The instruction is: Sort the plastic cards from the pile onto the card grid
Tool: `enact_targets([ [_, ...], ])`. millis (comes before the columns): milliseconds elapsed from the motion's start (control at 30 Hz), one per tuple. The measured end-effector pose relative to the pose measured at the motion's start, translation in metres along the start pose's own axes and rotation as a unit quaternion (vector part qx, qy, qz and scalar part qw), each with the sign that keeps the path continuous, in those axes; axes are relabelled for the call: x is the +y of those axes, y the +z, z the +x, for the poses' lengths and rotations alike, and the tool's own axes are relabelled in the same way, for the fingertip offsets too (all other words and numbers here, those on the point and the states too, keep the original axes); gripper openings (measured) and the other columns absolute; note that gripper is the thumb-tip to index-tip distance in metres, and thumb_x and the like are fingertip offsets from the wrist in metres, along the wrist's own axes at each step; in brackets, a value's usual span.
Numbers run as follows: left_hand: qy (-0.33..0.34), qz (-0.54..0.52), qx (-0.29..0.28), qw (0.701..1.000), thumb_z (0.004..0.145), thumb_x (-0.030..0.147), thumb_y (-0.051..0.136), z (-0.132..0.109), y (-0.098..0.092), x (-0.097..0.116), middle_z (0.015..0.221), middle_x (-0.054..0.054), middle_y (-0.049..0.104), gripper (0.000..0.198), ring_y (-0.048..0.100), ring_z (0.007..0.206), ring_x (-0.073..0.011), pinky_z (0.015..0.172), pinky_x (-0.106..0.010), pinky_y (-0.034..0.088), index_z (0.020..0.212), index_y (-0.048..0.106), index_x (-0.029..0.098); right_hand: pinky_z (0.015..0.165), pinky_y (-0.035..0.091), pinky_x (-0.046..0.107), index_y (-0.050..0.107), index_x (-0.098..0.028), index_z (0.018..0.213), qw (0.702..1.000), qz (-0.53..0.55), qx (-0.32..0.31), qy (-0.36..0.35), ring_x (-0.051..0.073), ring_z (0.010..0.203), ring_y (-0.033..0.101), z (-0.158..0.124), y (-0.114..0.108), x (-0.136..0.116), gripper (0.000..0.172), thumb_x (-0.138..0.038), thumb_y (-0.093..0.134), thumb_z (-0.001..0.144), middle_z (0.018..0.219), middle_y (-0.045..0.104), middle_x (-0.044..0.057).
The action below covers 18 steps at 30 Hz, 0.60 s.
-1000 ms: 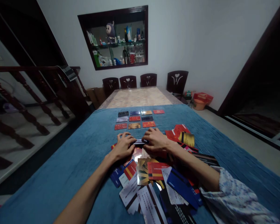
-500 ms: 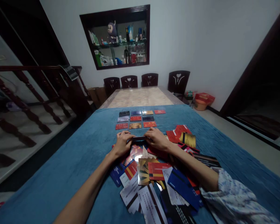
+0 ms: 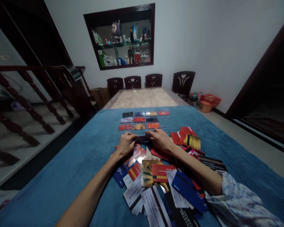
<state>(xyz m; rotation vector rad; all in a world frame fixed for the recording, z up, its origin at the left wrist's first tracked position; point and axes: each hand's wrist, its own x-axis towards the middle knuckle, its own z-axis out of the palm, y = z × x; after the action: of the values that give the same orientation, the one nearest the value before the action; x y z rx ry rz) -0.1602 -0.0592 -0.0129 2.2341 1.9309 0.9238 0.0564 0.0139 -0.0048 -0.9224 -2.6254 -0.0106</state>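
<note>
My left hand (image 3: 126,144) and my right hand (image 3: 160,139) meet over the blue cloth (image 3: 73,164), each pinching one end of a dark card (image 3: 143,138) held level between them. Just below the hands lies a loose heap of plastic cards (image 3: 156,176), red, gold, blue, white and black, overlapping each other. Beyond the hands, several cards (image 3: 139,120) lie flat in three neat rows. A smaller bunch of red and gold cards (image 3: 186,136) sits to the right of my right hand.
The blue cloth covers the near half of a long table; its bare marble top (image 3: 142,97) shows farther off. Dark chairs (image 3: 153,80) line the far end. A wooden stair railing (image 3: 33,94) runs on the left. A red basin (image 3: 209,100) is on the floor.
Both hands have moved a little away from me, toward the rows, carrying the dark card between them. The heap of cards has stayed where it was.
</note>
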Motion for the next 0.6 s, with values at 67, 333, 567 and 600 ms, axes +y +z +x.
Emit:
enact_targets([
  [67,-0.002,0.001,0.012,1.0,0.08,0.009,0.057,0.001,-0.001,0.0,0.099,-0.007,0.069,0.032,0.062,0.099,-0.0221,0.094,-0.041,0.047,0.105,0.074,0.021,0.083,0.041,0.031,0.062,-0.021,0.125,1.0,-0.003,0.019,-0.006,0.022,0.096,0.057,0.0,0.0,0.0,0.034,-0.014,0.052,0.093,0.099,0.067,0.011],
  [333,-0.018,-0.028,0.07,0.997,0.082,0.011,0.059,0.002,-0.002,0.0,0.096,-0.006,0.07,0.022,0.064,0.095,-0.0211,0.093,-0.039,0.051,0.096,0.073,0.019,0.089,0.043,0.037,0.054,-0.015,0.131,0.995,0.001,0.091,-0.046,0.025,0.1,0.057,0.001,0.009,0.004,0.047,-0.009,0.057,0.084,0.11,0.068,0.013],
  [567,-0.021,-0.045,0.086,0.995,0.083,0.012,0.057,0.001,-0.005,0.0,0.093,-0.005,0.071,0.018,0.065,0.093,-0.0199,0.091,-0.037,0.052,0.092,0.071,0.018,0.09,0.039,0.038,0.052,-0.007,0.13,0.99,0.004,0.123,-0.071,0.026,0.104,0.058,0.0,0.01,0.002,0.05,-0.006,0.055,0.08,0.113,0.067,0.017],
  [600,-0.02,-0.046,0.089,0.995,0.083,0.012,0.057,0.001,-0.005,0.001,0.093,-0.005,0.071,0.017,0.065,0.093,-0.02,0.091,-0.037,0.052,0.093,0.07,0.018,0.089,0.039,0.037,0.052,-0.007,0.129,0.989,0.004,0.127,-0.075,0.026,0.103,0.058,0.0,0.01,0.002,0.049,-0.007,0.055,0.081,0.113,0.067,0.017],
])
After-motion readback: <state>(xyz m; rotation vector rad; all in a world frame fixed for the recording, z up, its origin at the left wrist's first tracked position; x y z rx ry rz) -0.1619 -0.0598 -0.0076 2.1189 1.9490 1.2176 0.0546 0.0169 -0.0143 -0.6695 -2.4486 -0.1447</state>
